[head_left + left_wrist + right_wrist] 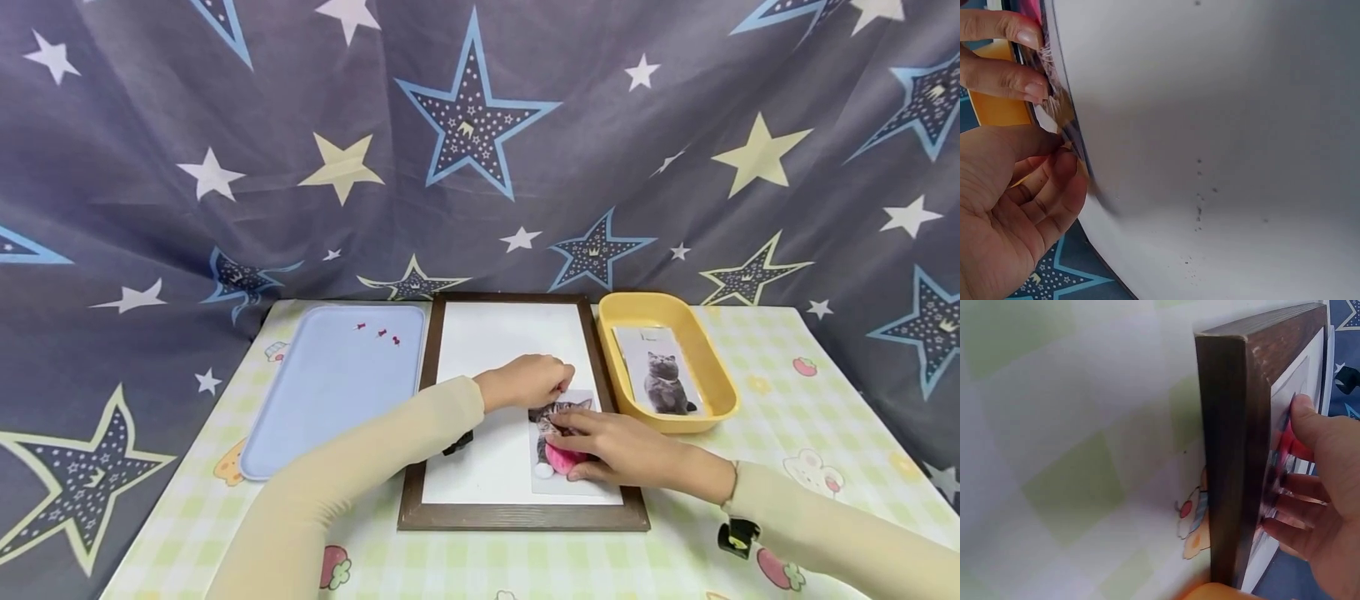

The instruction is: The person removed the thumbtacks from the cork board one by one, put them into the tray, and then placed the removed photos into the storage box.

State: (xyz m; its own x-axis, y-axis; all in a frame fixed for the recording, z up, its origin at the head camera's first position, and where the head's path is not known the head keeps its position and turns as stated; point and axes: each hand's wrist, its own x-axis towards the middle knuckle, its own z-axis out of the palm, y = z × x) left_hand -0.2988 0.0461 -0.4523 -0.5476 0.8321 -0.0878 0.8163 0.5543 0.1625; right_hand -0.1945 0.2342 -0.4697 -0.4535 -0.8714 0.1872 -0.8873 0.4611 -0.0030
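A cat photo (542,446) with a pink patch lies at the lower right of the white board (480,467), which has a brown wooden frame. At the photo's top edge my left hand (527,382) pinches what looks like a red push pin, mostly hidden by the fingers. In the left wrist view, the thumb and fingers (1063,162) meet right at that edge. My right hand (626,446) rests on the photo with spread, fairly straight fingers, pressing it to the board. From the right wrist view, this hand (1322,481) reaches over the frame's thick side (1229,450).
Left of the board is a pale blue tray (330,392) with red push pins (382,333) near its far edge. A yellow bin (720,392) at the right holds a grey cat picture (663,383). A checked cloth (757,433) covers the table; a star-patterned curtain (300,108) hangs behind.
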